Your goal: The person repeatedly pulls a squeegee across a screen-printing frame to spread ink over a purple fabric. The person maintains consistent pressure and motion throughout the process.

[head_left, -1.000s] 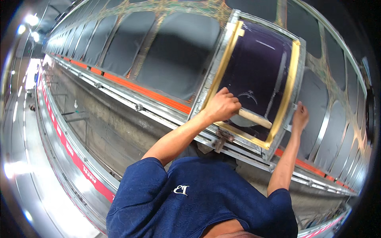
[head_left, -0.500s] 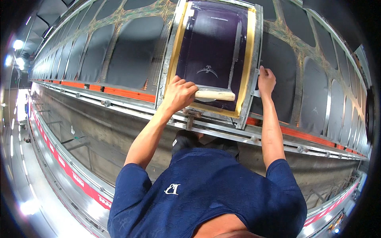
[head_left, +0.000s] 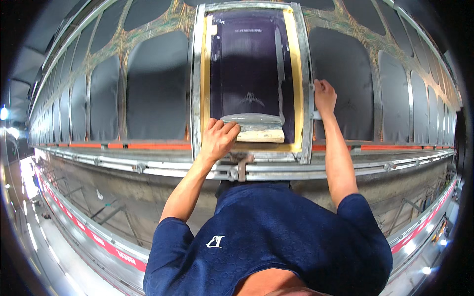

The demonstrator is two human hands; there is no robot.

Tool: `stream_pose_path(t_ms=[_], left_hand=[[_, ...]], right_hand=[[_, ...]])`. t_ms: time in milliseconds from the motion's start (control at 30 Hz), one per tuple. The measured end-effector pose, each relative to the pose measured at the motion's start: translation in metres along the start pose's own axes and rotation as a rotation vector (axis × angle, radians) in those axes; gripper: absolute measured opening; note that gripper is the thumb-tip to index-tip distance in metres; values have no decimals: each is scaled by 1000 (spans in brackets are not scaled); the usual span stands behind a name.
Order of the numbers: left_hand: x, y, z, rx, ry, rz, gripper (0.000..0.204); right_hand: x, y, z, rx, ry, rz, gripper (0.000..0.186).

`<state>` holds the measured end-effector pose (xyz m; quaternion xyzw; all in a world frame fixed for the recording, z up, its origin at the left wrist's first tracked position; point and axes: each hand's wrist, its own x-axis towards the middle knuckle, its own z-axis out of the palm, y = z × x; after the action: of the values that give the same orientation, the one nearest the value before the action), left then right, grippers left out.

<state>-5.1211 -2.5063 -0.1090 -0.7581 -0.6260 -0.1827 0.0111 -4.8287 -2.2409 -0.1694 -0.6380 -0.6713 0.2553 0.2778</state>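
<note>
A framed printing screen (head_left: 196, 84) lies in front of me, its purple mesh (head_left: 249, 64) bordered by yellow tape (head_left: 295, 66). Near its close end, my left hand (head_left: 218, 140) is wrapped round the left end of a squeegee (head_left: 261, 135) with a pale, worn wooden handle. The squeegee lies crosswise on the mesh, and a band of wet grey ink (head_left: 252, 118) runs along its far side. At the frame's right side, the fingers of my right hand (head_left: 326, 99) are curled closed against the metal edge; my hand partly hides the grip.
Dark flat panels (head_left: 157, 89) line the long table on both sides of the screen, with coloured streaks between them. Along the table's near edge runs a metal rail (head_left: 276, 171), with a bracket (head_left: 242, 168) below the frame. Another rail with a red band (head_left: 98, 240) stands behind me.
My view has turned, so the screen now looks straighter and farther left. The squeegee stays at the near end, with more grey ink showing along it. Both hands keep their places.
</note>
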Motion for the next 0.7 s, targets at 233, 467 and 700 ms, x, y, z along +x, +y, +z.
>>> stream_pose_path(t_ms=[233, 467, 700], left_hand=[[147, -130, 37, 5, 8, -12, 39], [276, -200, 30, -32, -20, 18, 27], [347, -237, 35, -47, -338, -176, 39]], right_hand=[[31, -38, -23, -404, -216, -58, 33], [159, -165, 14, -25, -316, -735, 59], [249, -208, 98, -390, -630, -726, 44]])
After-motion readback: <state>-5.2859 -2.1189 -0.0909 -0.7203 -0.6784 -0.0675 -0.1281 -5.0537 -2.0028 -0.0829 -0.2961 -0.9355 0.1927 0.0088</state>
